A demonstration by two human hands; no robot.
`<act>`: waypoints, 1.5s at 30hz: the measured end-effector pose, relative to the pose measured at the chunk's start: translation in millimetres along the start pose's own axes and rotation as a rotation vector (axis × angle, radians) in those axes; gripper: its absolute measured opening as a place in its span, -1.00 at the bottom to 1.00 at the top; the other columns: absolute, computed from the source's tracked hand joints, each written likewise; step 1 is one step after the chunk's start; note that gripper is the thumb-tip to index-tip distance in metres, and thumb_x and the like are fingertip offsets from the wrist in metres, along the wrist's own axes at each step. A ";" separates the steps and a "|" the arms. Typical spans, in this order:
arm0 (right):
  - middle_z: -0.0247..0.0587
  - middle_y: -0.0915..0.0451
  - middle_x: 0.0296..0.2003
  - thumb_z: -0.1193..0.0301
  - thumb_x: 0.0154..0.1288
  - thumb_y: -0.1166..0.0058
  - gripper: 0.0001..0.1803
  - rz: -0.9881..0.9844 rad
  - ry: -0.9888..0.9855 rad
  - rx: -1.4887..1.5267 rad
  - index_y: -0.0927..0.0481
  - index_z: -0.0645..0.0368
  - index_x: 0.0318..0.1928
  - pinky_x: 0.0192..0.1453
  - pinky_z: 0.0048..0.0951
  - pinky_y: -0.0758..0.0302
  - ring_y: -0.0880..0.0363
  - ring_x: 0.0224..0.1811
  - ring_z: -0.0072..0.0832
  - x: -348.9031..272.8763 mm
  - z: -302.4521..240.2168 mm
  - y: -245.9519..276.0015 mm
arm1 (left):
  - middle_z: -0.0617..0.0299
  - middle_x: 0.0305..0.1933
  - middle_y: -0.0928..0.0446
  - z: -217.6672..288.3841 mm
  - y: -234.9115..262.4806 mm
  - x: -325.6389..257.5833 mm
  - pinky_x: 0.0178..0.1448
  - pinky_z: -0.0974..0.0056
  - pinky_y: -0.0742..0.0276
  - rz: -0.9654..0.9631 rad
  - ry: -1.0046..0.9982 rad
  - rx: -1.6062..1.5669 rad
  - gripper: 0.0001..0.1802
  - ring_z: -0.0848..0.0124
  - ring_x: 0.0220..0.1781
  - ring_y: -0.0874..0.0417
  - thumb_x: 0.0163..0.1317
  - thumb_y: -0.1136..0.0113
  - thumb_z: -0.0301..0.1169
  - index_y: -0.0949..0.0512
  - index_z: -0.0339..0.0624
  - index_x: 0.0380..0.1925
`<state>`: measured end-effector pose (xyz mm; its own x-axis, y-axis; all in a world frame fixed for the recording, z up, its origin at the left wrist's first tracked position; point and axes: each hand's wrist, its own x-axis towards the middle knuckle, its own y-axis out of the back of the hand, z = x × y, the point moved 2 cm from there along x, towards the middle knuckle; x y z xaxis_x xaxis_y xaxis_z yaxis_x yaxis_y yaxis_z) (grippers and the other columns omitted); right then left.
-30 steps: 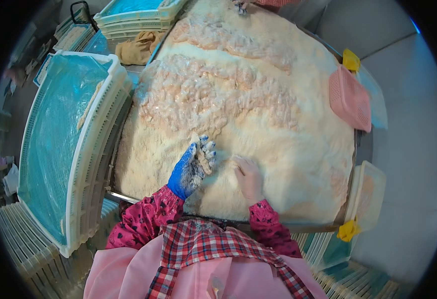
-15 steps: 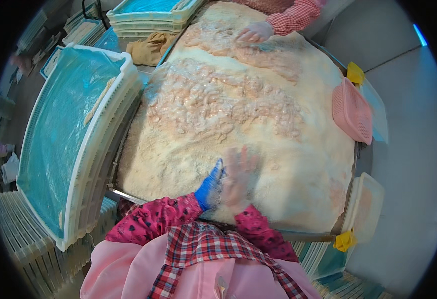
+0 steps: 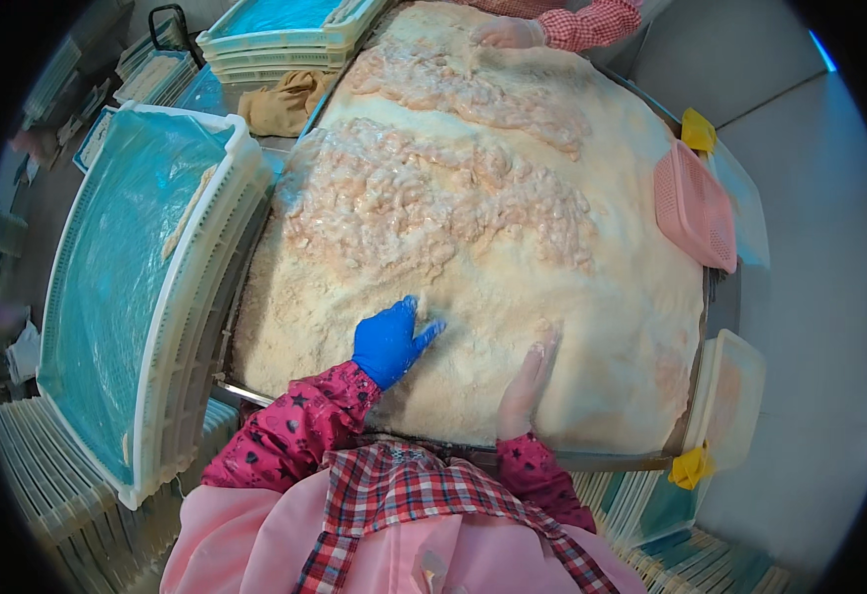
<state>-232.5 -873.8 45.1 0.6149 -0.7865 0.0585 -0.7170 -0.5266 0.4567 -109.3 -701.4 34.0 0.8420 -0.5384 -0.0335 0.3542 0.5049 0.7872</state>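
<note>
A wide bed of pale, crumb-like powder (image 3: 612,307) covers the table, with a band of wet, pinkish-white raw meat pieces (image 3: 433,193) lying across it. My left hand (image 3: 386,344), in a blue glove, is over the near powder. Its thumb and forefinger stand apart, and a small pale bit shows by the fingertips; the other fingers are partly hidden. Farther right, my right hand (image 3: 526,384), in a thin clear glove dusted with powder, rests edge-down at the powder with its fingers stretched out.
Stacked white trays with teal liners (image 3: 132,287) stand at the left. A pink basket (image 3: 696,208) sits on the right edge, near a clear tub (image 3: 730,396). A brown cloth (image 3: 283,102) lies at the far left. Another person's gloved hand (image 3: 508,33) touches the powder's far end.
My hands were close together at the near middle; now the left has moved left and the right has moved right and nearer. The other person's hand has moved farther away.
</note>
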 end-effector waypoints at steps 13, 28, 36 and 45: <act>-0.06 -0.01 0.37 0.12 0.38 0.40 -0.38 -0.262 0.623 -0.214 -0.09 0.19 0.34 0.44 0.01 0.37 0.23 0.46 -0.13 -28.2 -51.0 -47.9 | 0.16 0.42 -0.01 24.3 -50.3 -35.7 0.43 0.25 0.02 -0.452 0.357 -1.655 -0.38 0.34 0.41 -0.06 0.42 0.30 -0.09 0.04 -0.14 0.36; -0.12 -0.60 -0.31 0.44 0.12 -0.06 -0.77 -0.128 0.151 -0.408 -0.55 0.29 -0.21 -0.12 -0.39 -0.46 -0.54 -0.27 -0.38 230.6 11.8 -4.9 | 0.17 -0.11 -0.47 -4.0 104.6 -6.8 -0.08 0.31 -0.47 0.082 0.331 -2.084 -0.48 0.41 -0.18 -0.48 0.35 0.12 -0.06 -0.28 -0.19 0.15; -0.26 -0.48 -0.44 0.46 0.05 -0.08 -0.74 -0.260 0.013 -0.398 -0.47 0.23 -0.20 -0.31 -0.51 -0.41 -0.45 -0.39 -0.54 262.5 44.6 19.7 | 0.07 0.04 -0.50 -173.2 286.0 -107.2 0.20 0.27 -0.32 0.506 0.504 -0.636 -0.41 0.33 0.08 -0.47 0.39 0.25 -0.01 -0.34 -0.31 0.13; -0.39 -0.50 -0.31 0.56 0.09 -0.01 -0.79 -0.220 0.109 0.003 -0.50 0.24 -0.19 -0.14 -0.56 -0.41 -0.44 -0.32 -0.60 192.8 -33.9 23.6 | 0.05 0.27 -0.30 -184.9 267.3 -116.8 0.38 0.24 -0.08 0.397 0.461 -0.357 -0.50 0.30 0.30 -0.28 0.40 0.20 -0.21 -0.28 -0.30 0.21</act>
<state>-119.7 -1027.0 97.2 0.7880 -0.6133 0.0539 -0.5629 -0.6822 0.4666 -37.8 -378.8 134.4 0.9939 0.0335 -0.1052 0.0297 0.8370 0.5464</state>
